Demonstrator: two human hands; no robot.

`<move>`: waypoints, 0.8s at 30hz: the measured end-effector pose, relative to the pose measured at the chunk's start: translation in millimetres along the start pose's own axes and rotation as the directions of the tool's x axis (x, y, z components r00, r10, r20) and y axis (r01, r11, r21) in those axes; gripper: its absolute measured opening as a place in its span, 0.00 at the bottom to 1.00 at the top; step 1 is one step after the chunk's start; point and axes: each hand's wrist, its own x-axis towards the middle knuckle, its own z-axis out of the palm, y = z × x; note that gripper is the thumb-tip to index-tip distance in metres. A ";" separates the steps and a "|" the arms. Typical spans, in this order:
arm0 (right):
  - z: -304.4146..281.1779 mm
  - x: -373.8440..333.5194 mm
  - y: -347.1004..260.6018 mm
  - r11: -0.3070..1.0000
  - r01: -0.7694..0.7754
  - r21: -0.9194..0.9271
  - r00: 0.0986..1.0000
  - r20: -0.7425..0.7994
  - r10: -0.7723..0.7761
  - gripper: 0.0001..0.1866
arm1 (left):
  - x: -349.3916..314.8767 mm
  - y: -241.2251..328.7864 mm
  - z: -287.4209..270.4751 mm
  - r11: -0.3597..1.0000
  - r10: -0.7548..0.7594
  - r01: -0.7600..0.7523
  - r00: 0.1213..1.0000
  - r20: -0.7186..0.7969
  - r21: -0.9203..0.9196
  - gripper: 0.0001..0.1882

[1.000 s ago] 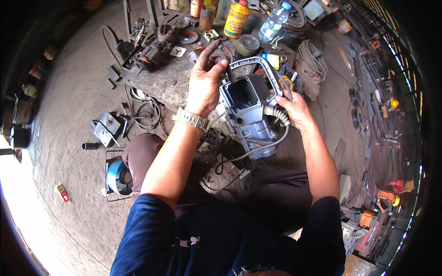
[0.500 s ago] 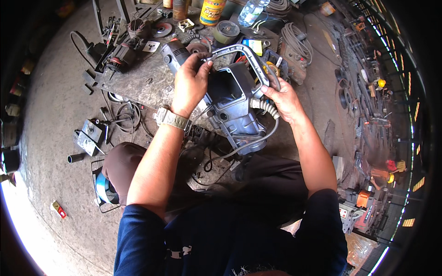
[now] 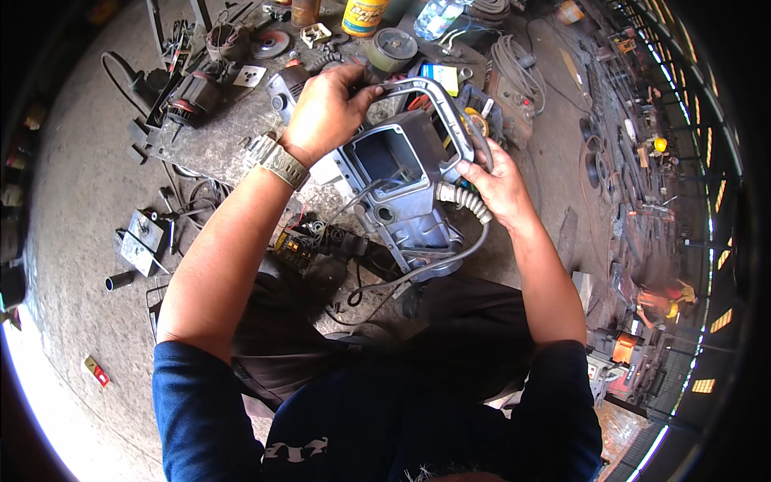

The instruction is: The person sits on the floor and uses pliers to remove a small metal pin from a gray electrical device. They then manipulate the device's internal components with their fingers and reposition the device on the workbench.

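My left hand [image 3: 331, 111], a camouflage-patterned watch on its wrist, pinches the far left part of a grey rectangular cover frame [image 3: 440, 100]. My right hand [image 3: 499, 186] grips the frame's near right corner, thumb on top. A dark grey, rubbery cord [image 3: 484, 153] curves beside that corner at my right fingers. The tilted frame is held apart, above and beyond an open grey motor housing [image 3: 411, 201]. The housing's box-like opening faces up, with wires in it. From its side come a ribbed sleeve [image 3: 464, 198] and a grey cable [image 3: 438, 265]. My left fingertips are partly hidden.
On the worn bench stand a yellow container [image 3: 364, 18], a round tin [image 3: 392, 50] and a clear bottle [image 3: 438, 18]. A dismantled motor [image 3: 193, 98] lies left, coiled cable [image 3: 514, 68] right. A metal box [image 3: 143, 241] and a short pipe [image 3: 119, 280] are on the floor.
My left hand has shifted slightly left along the frame, its elbow swinging outward. The housing's opening shows more fully now. My right hand keeps its grip, almost in place.
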 end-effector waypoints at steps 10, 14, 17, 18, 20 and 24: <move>-5.4 1.3 3.7 0.998 0.044 -0.045 0.999 0.034 -0.042 0.29 | -15.8 18.2 10.1 0.981 -0.115 0.108 0.993 -0.036 -0.164 0.12; -3.1 1.1 -0.6 0.998 0.035 -0.055 0.999 0.037 -0.033 0.30 | -14.4 16.9 9.2 0.988 -0.063 0.053 0.996 -0.067 -0.146 0.12; -3.7 1.0 0.4 0.998 0.027 -0.065 0.999 0.032 -0.025 0.29 | -14.0 18.7 9.4 0.991 -0.038 0.023 0.993 -0.111 -0.131 0.11; -3.8 0.6 0.7 0.998 0.022 -0.067 0.999 0.028 -0.020 0.29 | -14.0 17.6 10.0 0.994 -0.024 0.012 0.993 -0.112 -0.109 0.11; -4.1 0.1 1.1 0.997 0.027 -0.071 0.999 0.019 -0.025 0.28 | -13.8 15.3 11.1 0.998 0.004 -0.011 0.994 -0.112 -0.064 0.11; -5.1 0.1 2.6 0.994 0.024 -0.107 1.000 0.013 -0.022 0.27 | -15.1 26.4 6.6 0.973 -0.181 0.180 0.983 0.006 -0.145 0.12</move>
